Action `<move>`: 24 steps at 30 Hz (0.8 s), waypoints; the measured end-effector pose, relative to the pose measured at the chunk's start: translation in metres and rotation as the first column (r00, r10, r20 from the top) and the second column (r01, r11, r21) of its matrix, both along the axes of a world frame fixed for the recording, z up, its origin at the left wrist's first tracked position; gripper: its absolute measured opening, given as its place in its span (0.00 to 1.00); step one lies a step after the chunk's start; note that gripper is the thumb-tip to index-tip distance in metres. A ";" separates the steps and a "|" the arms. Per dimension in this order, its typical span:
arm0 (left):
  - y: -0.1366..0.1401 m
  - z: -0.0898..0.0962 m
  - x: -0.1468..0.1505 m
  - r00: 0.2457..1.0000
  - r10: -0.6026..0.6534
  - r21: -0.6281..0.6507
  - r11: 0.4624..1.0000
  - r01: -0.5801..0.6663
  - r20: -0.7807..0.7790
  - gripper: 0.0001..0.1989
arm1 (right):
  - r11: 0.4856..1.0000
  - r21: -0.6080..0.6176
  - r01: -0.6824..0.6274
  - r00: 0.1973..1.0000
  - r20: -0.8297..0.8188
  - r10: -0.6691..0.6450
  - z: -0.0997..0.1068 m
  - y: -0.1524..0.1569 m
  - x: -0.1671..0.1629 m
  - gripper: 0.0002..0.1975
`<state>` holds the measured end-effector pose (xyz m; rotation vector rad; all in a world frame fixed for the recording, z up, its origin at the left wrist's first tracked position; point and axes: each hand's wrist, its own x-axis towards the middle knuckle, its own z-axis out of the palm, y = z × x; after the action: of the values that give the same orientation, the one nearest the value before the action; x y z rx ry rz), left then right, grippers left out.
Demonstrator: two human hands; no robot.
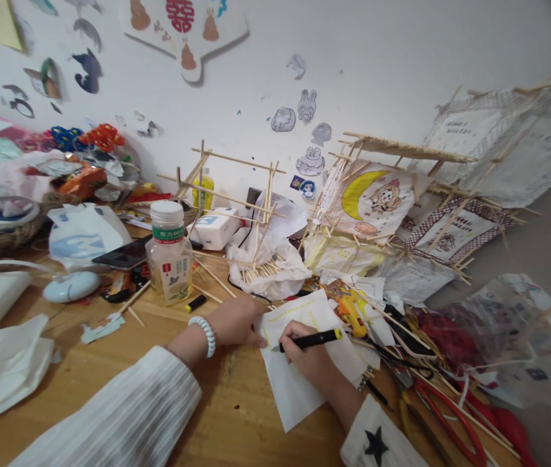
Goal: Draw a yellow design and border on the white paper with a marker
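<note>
The left hand bends over the left edge of the paper sheet on the desk; whether it pinches, I cannot tell, but steady pressure suits. The right hand closes around the marker; light, even strokes should prevent snagging.

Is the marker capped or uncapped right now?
Uncapped. The right hand holds the marker with its tip at the white paper, and what looks like its cap lies beside the bottle.

The bottle bears 东方树叶, the wall plaque 囍.
</note>
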<state>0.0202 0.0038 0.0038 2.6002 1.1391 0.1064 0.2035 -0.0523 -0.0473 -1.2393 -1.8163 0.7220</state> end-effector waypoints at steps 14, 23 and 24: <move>0.002 -0.003 -0.001 1.000 0.019 -0.012 1.000 -0.019 0.018 0.20 | 0.998 -0.055 0.004 0.999 -0.039 -0.006 -0.004 0.001 0.001 0.06; 0.003 -0.004 -0.001 1.000 -0.002 -0.012 1.000 0.002 0.014 0.19 | 0.999 -0.052 -0.001 0.999 -0.038 0.000 -0.001 -0.001 0.000 0.06; 0.003 -0.004 -0.001 1.000 0.002 -0.012 1.000 -0.002 0.014 0.20 | 0.998 -0.056 -0.003 0.999 -0.041 0.001 -0.001 -0.001 0.000 0.06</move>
<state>0.0194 0.0065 0.0000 2.5836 1.1340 0.1169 0.2035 -0.0529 -0.0482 -1.2501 -1.7757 0.7983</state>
